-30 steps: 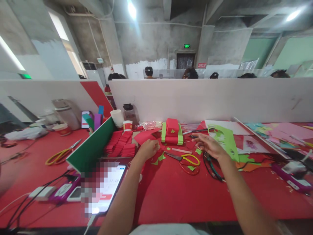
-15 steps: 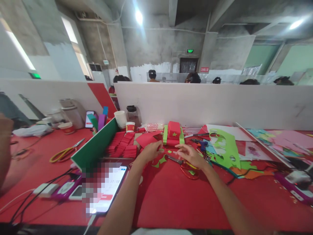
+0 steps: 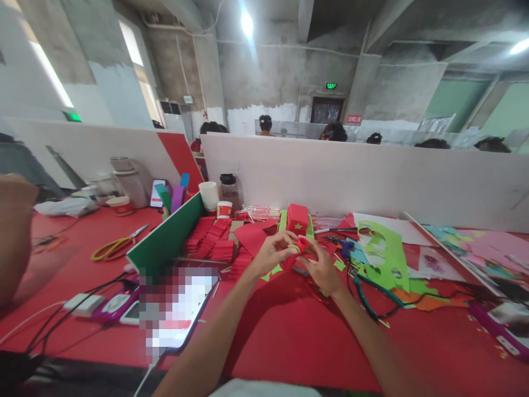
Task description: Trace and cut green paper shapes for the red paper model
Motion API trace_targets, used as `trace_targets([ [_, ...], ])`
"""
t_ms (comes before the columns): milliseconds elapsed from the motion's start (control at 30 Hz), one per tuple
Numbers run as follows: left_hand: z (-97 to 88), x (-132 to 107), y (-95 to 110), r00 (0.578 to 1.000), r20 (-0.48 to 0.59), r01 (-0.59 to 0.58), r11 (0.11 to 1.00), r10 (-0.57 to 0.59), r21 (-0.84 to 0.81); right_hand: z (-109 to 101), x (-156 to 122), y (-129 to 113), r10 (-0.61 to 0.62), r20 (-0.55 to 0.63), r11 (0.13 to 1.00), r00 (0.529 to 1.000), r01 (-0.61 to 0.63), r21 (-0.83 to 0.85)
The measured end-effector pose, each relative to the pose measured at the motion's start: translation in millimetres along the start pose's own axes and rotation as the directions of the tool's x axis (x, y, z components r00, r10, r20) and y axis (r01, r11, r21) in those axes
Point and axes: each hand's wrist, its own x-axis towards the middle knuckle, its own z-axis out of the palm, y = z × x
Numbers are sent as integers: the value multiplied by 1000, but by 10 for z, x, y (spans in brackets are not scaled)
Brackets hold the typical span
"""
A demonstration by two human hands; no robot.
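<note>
My left hand (image 3: 273,251) and my right hand (image 3: 321,266) meet above the red table (image 3: 289,331), both pinching a small red paper piece (image 3: 300,246) with a green bit on it. Just behind stands a red paper box with a green star and green side strips (image 3: 297,218). Stacks of folded red paper pieces (image 3: 210,241) lie to the left of my hands. Green paper scraps (image 3: 270,272) lie under my left wrist. Scissors on the table are mostly hidden by my right hand.
A green board (image 3: 163,241) leans at the left, with a phone (image 3: 177,311) in front of it. Yellow-handled scissors (image 3: 115,248) lie far left. A cut green sheet (image 3: 382,253), a glue gun (image 3: 341,242) and cables lie right. Paper cups (image 3: 209,196) stand by the white partition (image 3: 372,176). Another person's arm (image 3: 14,231) is at the left edge.
My right hand came in from the right to meet my left hand. Both hands lifted off the table and now hold the small red piece together. The camera has shifted slightly.
</note>
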Motion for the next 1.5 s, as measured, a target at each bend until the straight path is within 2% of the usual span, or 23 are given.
trace_targets([
  [133,2,8,-12,1000,-8,-29,998,30,51,26,2,-57,-44,13,999,999,44,1],
  [233,19,10,-19,999,-20,-43,993,46,114,55,-6,-66,-39,-23,999,999,39,1],
  [333,32,15,-18,999,-33,-6,988,11,152,33,-7,-35,-14,-97,998,995,8,-56],
  [433,34,17,-11,998,-48,51,988,-45,143,-40,10,-5,-52,-134,987,990,31,-156],
  [567,30,11,-6,994,-60,95,992,-91,80,-160,48,40,-184,-85,945,979,153,-290],
  [667,27,3,4,991,-21,134,987,-133,84,-228,69,100,-245,-33,909,969,218,-356],
  [800,32,-2,37,989,3,148,982,-149,113,-279,82,196,-257,42,889,966,253,-382],
  [933,64,-4,38,980,-21,197,979,-196,46,-301,87,283,-267,84,871,960,278,-406],
  [1033,100,-6,-1,976,2,219,976,-219,17,-300,88,318,-292,115,850,949,313,-424],
  [1200,148,-9,-53,981,39,192,981,-193,12,-285,89,308,-318,180,830,931,365,-422],
  [1500,151,-7,-86,992,24,119,982,-124,145,-273,89,346,-295,210,830,932,359,-427],
])
